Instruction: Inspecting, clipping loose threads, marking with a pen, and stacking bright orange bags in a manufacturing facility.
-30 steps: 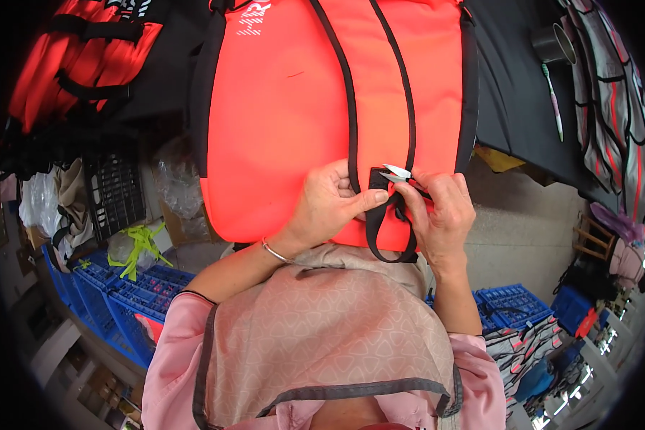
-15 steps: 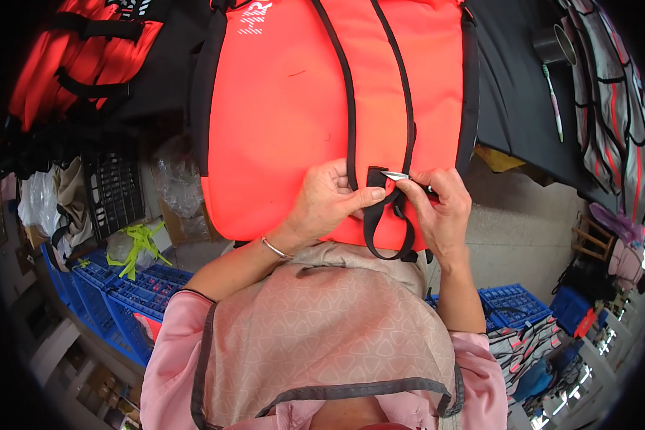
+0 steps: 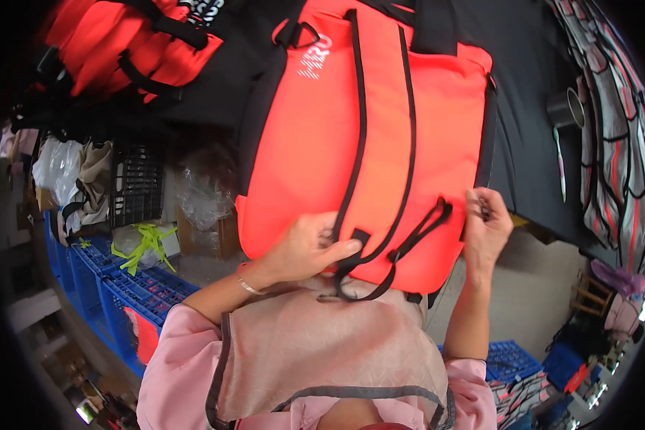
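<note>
A bright orange-red backpack [image 3: 304, 150] with black sides lies over the edge of a black-covered table, its lower end towards me. Down it runs a padded orange shoulder strap [image 3: 383, 122] edged in black. My left hand [image 3: 304, 247] is closed on the strap's lower end, thumb on top by a black webbing patch [image 3: 361, 236]. Below the thumb, a black webbing strap [image 3: 369, 295] loops down and up to the right. Off the bag's right edge, my right hand [image 3: 489, 229] is raised with curled fingers; something small and dark shows among them, too unclear to name.
More orange-red bags [image 3: 132, 50] lie at the far left. A grey cup [image 3: 565, 109] and a toothbrush [image 3: 560, 165] are on the black table cover [image 3: 519, 143], beside grey striped pieces [image 3: 609, 143]. Blue crates [image 3: 140, 287] stand lower left, a black crate [image 3: 137, 183] behind them.
The backpack has shifted away from me and tilted. My right hand has left the strap end, where it held a small metal blade, and moved right. My left hand still grips the strap.
</note>
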